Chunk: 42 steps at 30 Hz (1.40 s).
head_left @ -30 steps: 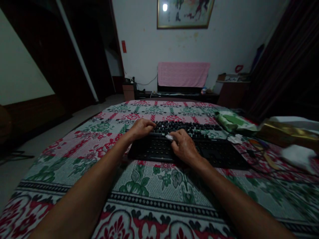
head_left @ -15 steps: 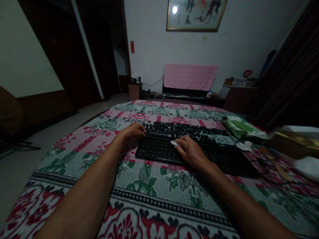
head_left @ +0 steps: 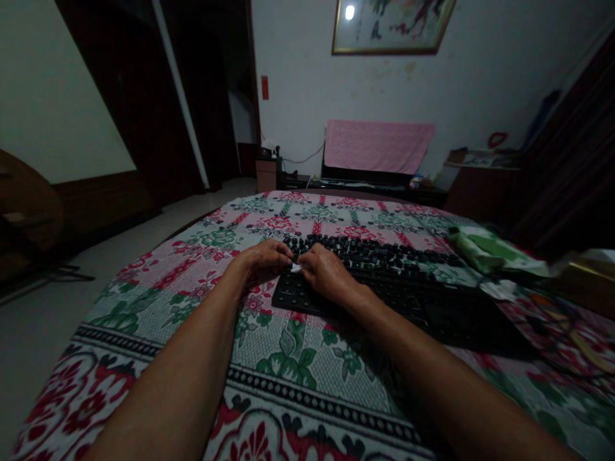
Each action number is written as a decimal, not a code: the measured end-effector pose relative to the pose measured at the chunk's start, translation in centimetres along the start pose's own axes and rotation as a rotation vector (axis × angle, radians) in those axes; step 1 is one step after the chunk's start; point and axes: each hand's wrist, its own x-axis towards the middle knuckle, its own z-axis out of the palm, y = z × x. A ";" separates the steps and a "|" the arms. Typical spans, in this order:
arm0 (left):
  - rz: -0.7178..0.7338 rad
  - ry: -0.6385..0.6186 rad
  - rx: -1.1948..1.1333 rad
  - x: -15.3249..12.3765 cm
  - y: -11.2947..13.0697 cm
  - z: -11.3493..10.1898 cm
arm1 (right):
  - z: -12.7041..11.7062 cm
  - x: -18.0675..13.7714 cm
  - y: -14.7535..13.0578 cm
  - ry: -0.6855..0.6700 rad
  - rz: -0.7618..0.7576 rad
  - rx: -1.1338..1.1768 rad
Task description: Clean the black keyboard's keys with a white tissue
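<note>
A black keyboard (head_left: pixel 423 314) with its keycaps off lies slanted on the patterned tablecloth. At its upper left corner my left hand (head_left: pixel 271 254) is closed, with the fingertips on the edge. Just beside it, my right hand (head_left: pixel 324 269) pinches a small wad of white tissue (head_left: pixel 295 268) above the keyboard's upper left part. The two hands' fingertips nearly meet. Behind the keyboard, many loose black keycaps (head_left: pixel 369 250) lie in a long band, partly hidden by my right hand.
A green and white tissue pack (head_left: pixel 494 253) lies to the right, with a crumpled white tissue (head_left: pixel 500 290) in front of it. A gold-coloured box (head_left: pixel 586 282) and a cable are farther right. The floral tablecloth (head_left: pixel 283 365) covers the round-edged table.
My right hand has moved left along the keyboard with the tissue, up to my left hand. My left hand stays at the corner. The view has shifted slightly.
</note>
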 end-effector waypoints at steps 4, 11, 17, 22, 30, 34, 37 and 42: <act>0.007 0.005 0.011 0.0 -0.2 -0.1 | 0.7 0.9 -1.2 -0.051 -0.017 -0.050; -0.010 0.054 0.017 0.3 -0.5 -0.1 | 0.4 -0.1 -0.6 -0.088 -0.046 -0.115; -0.012 0.054 -0.028 0.0 -0.4 0.1 | 1.0 -0.5 -0.8 0.055 -0.034 0.017; -0.040 0.063 -0.037 -0.3 -0.3 0.2 | 2.2 0.1 -1.9 0.059 -0.094 0.019; -0.025 0.052 -0.045 0.0 -0.4 0.1 | 0.6 0.2 -1.6 -0.098 -0.004 -0.101; -0.052 0.062 -0.075 0.0 -0.4 0.2 | 0.5 -0.1 -1.7 -0.059 -0.011 -0.044; -0.027 0.062 -0.045 0.0 -0.5 0.1 | 1.1 0.0 -2.1 -0.017 -0.076 0.011; 0.016 0.045 -0.038 0.3 -0.7 0.0 | 1.2 0.2 -2.7 -0.066 -0.112 -0.031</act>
